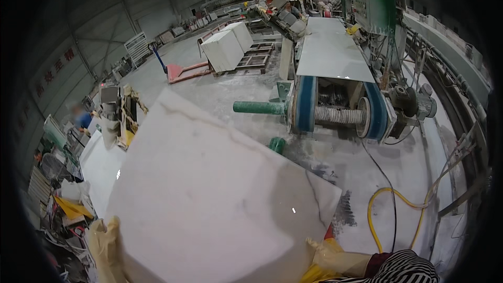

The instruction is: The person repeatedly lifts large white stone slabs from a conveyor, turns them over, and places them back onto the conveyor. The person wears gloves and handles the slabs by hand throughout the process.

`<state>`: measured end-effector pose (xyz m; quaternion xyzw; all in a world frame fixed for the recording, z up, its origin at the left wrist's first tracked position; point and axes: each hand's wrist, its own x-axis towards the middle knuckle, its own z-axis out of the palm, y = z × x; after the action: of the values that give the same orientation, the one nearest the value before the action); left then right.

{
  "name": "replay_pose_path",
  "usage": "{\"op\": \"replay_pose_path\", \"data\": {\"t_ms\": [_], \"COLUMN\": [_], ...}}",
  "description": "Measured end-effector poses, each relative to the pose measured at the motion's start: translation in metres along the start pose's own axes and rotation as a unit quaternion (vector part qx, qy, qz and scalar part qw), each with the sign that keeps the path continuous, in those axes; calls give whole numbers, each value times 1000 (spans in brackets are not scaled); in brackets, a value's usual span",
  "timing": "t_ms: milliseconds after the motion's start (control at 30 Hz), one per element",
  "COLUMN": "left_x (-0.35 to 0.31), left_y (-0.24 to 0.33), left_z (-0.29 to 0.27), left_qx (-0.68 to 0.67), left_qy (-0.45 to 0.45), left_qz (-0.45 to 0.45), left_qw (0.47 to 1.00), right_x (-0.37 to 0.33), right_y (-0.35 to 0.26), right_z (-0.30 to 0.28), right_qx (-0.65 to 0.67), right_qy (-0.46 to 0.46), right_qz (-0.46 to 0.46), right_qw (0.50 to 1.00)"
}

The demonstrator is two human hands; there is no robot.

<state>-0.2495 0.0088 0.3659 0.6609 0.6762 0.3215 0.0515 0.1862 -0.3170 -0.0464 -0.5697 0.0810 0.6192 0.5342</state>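
A large white stone slab (209,188) with grey veins and a glossy face fills the middle, tilted up in front of me. My left hand (106,249), in a cream rubber glove, grips its left edge near the bottom, thumb on the face and fingers mostly hidden behind. On the lower right edge is my right hand (335,257), gloved alike and closed on the slab, its fingers partly out of sight. Past the slab stands a belt conveyor (306,105) with blue belts, carrying another pale slab (335,47).
A yellow hose (372,209) and black cable lie on the floor at right. Beyond the slab a green post (257,107) juts from the conveyor. White blocks (222,51) sit on a rack beside a red pallet jack (183,72). Another person (83,119) is at far left.
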Motion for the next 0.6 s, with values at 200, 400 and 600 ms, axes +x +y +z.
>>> {"op": "replay_pose_path", "data": {"t_ms": [200, 400, 600], "left_x": [2, 2, -70], "left_y": [105, 169, 267], "left_z": [81, 308, 473], "left_qx": [31, -346, -326], "left_qy": [93, -71, -251], "left_qz": [80, -17, -173], "left_qw": [992, 935, 895], "right_x": [-18, 89, 42], "right_y": [-277, -454, -588], "right_z": [-10, -162, -252], "right_qx": [-95, -108, -212], "right_qy": [0, 39, 217], "right_qz": [-99, -278, -226], "right_qw": [990, 954, 926]}}
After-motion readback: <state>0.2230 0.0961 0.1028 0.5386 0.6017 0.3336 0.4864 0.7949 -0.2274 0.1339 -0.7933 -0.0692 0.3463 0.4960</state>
